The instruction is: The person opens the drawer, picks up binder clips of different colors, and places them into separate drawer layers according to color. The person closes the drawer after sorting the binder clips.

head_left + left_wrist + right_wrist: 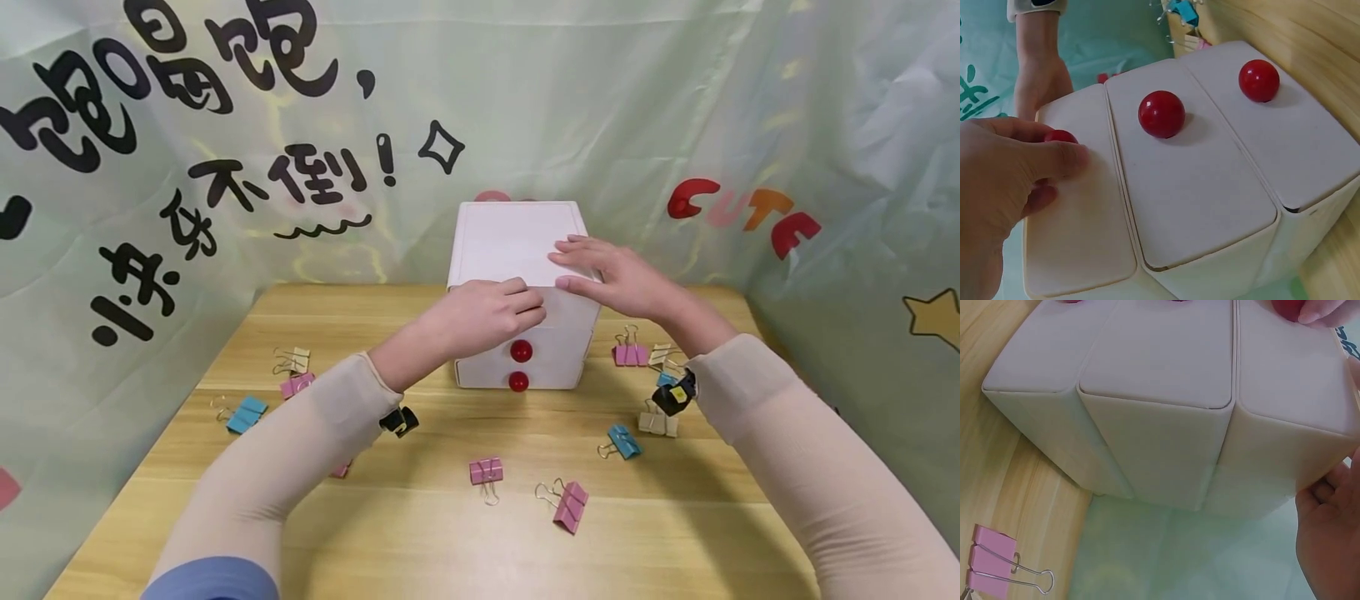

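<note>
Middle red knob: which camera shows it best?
The left wrist view: the middle red knob shows whole, close and unobstructed, beside the top red knob that the left hand pinches. The head view shows it small, just below that hand; the right wrist view catches only a sliver at the top edge.

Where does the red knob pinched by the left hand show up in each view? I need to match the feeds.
Head: not visible; the left hand covers it.
Left wrist: the red knob is left of centre, partly covered by the hand.
Right wrist: the red knob is at the top edge, right of centre, partly cut off.
Shared landmark: the white drawer box, in all three views.
</note>
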`<state>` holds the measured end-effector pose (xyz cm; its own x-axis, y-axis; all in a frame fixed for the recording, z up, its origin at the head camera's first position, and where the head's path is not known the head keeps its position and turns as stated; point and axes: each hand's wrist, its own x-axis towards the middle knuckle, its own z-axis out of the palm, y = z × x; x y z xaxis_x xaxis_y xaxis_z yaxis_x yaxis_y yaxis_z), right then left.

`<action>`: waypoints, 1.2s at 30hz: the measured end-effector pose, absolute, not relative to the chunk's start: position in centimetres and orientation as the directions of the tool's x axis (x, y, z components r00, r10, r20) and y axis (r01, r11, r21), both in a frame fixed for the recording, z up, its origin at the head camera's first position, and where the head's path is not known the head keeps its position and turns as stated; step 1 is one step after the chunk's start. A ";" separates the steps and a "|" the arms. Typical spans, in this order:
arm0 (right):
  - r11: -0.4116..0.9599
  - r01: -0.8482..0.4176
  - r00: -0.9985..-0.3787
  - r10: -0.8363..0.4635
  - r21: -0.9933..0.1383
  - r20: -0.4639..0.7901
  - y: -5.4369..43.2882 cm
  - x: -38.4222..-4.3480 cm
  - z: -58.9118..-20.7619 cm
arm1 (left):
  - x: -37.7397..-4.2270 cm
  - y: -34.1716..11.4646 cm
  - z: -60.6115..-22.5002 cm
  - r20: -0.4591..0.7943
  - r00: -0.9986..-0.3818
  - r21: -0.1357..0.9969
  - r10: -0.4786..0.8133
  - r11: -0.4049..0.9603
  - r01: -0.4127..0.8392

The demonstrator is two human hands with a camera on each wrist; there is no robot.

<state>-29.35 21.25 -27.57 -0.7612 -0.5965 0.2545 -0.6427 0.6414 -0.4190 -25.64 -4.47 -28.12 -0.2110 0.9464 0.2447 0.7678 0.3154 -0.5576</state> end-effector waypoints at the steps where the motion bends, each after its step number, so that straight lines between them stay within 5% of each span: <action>1: 0.643 -0.641 -0.762 -0.597 -0.419 0.250 21.3 -29.4 -27.5 | -25.7 -4.4 -28.1 0.243 -0.206 -0.561 0.948 0.310 0.768; 22: 0.645 -0.622 -0.771 -0.602 -0.444 0.206 21.6 -29.7 -27.1 | -23.3 -4.8 -28.2 0.248 -0.172 -0.514 0.953 0.280 0.811; 36: 0.647 -0.619 -0.775 -0.597 -0.445 0.209 21.6 -29.7 -27.2 | -20.6 -5.2 -28.5 0.308 -0.060 -0.531 0.949 0.224 0.817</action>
<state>-29.65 21.62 -27.22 -0.7747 -0.5968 0.2092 -0.6188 0.6471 -0.4455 -20.56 -5.24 -28.49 -0.0599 0.9494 0.3083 0.8173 0.2240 -0.5309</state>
